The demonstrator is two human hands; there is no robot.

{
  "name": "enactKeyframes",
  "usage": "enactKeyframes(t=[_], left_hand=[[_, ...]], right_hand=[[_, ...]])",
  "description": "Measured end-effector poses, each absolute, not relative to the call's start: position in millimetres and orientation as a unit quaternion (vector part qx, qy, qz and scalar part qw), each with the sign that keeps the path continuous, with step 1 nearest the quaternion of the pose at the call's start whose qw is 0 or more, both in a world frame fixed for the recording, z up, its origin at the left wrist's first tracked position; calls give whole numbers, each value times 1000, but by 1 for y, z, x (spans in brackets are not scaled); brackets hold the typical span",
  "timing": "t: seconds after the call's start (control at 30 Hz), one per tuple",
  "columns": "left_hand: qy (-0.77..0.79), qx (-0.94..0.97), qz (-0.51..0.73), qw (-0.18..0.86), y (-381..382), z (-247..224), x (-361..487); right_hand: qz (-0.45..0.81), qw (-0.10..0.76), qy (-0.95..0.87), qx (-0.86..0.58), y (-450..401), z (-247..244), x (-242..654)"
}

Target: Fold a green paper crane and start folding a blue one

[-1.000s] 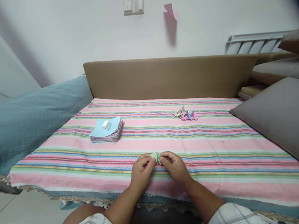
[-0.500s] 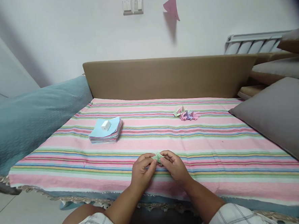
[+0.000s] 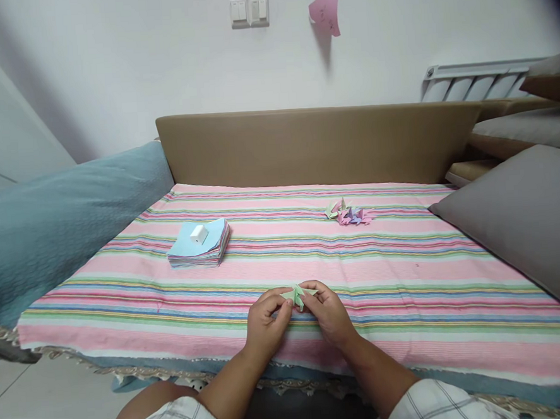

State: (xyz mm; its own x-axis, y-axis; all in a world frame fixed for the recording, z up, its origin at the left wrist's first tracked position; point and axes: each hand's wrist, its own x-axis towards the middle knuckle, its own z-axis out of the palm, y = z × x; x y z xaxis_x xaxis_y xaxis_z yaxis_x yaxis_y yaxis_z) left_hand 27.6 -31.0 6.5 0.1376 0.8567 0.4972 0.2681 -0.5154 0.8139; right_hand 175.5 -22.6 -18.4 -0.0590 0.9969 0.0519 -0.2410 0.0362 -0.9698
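A small light-green origami crane point(image 3: 298, 295) of folded paper is held between my two hands, just above the striped cloth point(image 3: 283, 266). My left hand point(image 3: 266, 318) pinches its left side between thumb and fingers. On the other side, my right hand point(image 3: 329, 314) grips the crane with thumb and forefinger, and one pointed green tip shows over those fingers. Part of the crane is hidden behind my fingertips. Farther back on the right lies a small cluster of folded paper cranes point(image 3: 349, 213) in pink, purple and pale green.
A stack of coloured paper point(image 3: 200, 255), blue sheet uppermost, lies left with a white block point(image 3: 198, 234) on it. Grey cushions point(image 3: 522, 220) line the right side, a blue-covered armrest point(image 3: 71, 216) the left. Behind stands a brown backrest point(image 3: 314, 144). A pink note point(image 3: 325, 14) hangs on the wall.
The green crane's wings have spread wider, with the right tip now showing over my right fingers. My hands have barely moved. The pink note on the wall has swung a little.
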Motion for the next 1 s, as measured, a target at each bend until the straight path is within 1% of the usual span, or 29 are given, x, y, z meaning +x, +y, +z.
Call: enactKeyframes(t=[0.13, 0.3, 0.4, 0.5, 0.6, 0.83, 1.0], left_hand=[[407, 672, 532, 317, -32, 5, 28], [421, 517, 597, 446, -32, -3, 37], [417, 449, 625, 484, -33, -6, 44], [425, 425, 632, 490, -34, -6, 47], [441, 434, 611, 494, -34, -3, 46], [445, 436, 573, 532, -33, -4, 44], [443, 502, 577, 468, -34, -5, 44]], right_hand=[[540, 570, -461, -414, -23, -22, 173], [510, 580, -457, -441, -29, -16, 167], [488, 570, -466, -469, -32, -10, 162], [471, 566, -475, -482, -34, -7, 160], [454, 573, -484, -481, -35, -7, 159], [473, 601, -457, -454, -37, -8, 157], [476, 604, -451, -453, -35, -10, 155]])
